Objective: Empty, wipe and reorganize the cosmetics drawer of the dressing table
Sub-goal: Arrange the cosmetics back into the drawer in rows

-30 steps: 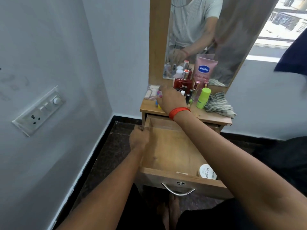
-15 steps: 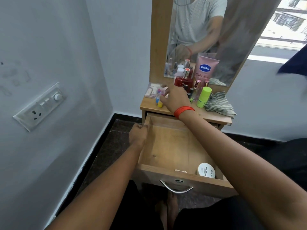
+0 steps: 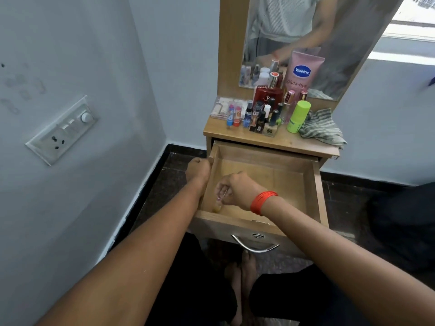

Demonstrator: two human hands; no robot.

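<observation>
Cosmetics drawer [image 3: 282, 182], centre of the frame, pulled fully out of the dressing table: a shallow box of pale laminated board with a matt, faintly scuffed floor and a curved metal handle [image 3: 255, 247] on its front. The right hand [image 3: 237, 189], which reached among the bottles on the tabletop half a second ago, is now inside the drawer's lower-left corner. Its fingers are curled and appear to pinch a thin pale sliver [image 3: 224, 194], too small to identify. The left hand [image 3: 199, 169] is curled over the drawer's left wall and steadies it. The white jar seen earlier in the lower-right corner is now hidden by the forearm. Judged stage: emptying is nearly finished and wiping has not begun. Above, on the tabletop [image 3: 282, 143], stand glossy glass bottles [image 3: 261, 116], a soft pink tube [image 3: 303, 71], and a green cylindrical stick [image 3: 298, 116] beside a crumpled striped cloth [image 3: 322, 128].
</observation>
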